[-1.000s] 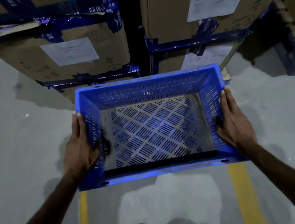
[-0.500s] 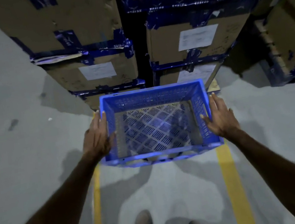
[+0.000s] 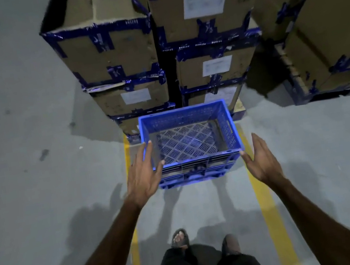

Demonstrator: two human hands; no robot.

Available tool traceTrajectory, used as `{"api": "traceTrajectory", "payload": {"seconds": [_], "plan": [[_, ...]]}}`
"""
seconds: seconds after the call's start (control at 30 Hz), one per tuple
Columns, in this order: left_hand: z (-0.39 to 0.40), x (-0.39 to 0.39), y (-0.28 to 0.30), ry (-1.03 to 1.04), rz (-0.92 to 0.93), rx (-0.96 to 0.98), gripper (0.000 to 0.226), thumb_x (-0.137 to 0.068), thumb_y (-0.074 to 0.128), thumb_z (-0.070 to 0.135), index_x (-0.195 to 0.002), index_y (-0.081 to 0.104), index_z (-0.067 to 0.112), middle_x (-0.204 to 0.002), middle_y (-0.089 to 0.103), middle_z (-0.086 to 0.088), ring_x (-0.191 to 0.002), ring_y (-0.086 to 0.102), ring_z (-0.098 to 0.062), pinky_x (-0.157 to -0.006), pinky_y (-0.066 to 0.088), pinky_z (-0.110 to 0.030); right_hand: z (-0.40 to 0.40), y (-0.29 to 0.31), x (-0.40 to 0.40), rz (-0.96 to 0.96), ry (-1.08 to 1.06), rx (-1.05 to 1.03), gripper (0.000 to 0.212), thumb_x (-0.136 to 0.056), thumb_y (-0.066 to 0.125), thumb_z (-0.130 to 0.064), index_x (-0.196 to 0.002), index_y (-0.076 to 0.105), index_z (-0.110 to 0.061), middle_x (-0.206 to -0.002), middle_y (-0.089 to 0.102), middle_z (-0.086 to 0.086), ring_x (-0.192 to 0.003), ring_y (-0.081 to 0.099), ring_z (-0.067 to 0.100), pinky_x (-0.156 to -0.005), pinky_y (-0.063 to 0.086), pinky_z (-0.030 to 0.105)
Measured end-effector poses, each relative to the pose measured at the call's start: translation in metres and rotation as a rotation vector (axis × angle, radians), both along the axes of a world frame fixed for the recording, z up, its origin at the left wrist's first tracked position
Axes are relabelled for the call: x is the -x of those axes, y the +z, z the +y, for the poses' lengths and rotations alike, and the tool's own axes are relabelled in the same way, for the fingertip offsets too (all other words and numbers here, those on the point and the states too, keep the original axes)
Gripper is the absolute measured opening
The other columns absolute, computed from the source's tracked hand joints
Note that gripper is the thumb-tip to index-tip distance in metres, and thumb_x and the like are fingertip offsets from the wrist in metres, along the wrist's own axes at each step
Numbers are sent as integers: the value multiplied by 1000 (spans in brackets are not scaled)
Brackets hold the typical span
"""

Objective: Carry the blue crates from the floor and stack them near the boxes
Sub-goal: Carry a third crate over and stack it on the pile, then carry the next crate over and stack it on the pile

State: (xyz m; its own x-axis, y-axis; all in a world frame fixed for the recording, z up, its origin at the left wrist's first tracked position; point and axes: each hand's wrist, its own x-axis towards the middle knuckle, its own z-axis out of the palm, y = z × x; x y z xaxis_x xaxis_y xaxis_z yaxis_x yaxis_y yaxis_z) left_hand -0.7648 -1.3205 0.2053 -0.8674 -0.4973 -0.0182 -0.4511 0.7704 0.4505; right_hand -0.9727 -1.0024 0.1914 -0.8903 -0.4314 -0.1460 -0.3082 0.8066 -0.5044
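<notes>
Blue plastic, the crate (image 3: pixel 191 143) sat on the grey floor (image 3: pixel 20 148) between two yellow lines (image 3: pixel 264 198), just in front of the stacked cardboard boxes (image 3: pixel 215 64). The left hand (image 3: pixel 144 177) lay against its left rim with fingers straight, holding nothing. The right hand (image 3: pixel 260 159) hovered beside the near right corner, fingers straight and empty, its thumb at the corner.
</notes>
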Motion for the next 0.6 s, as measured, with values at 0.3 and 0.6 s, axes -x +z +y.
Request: {"api": "traceTrajectory", "payload": {"seconds": [0.3,0.6], "plan": [[7,-23,19,-19,98,-38,75,-101,41,61,-162,28,19,-167,31,-4,-152,31,-24,-119,35,-44,33,19,-70,79,-195,131,72,-101,54,-40,-158,27,-6,-163,32,13,-149,32,28,-118,28,39],[37,12,31,-228,115,-127,72,-103,52,49,-163,26,19,-168,27,-5,-154,26,-26,-121,33,-49,68,37,-112,102,-398,130,72,-102,54,-39,-159,24,-9,-163,30,11,-150,30,25,-118,28,37]]}}
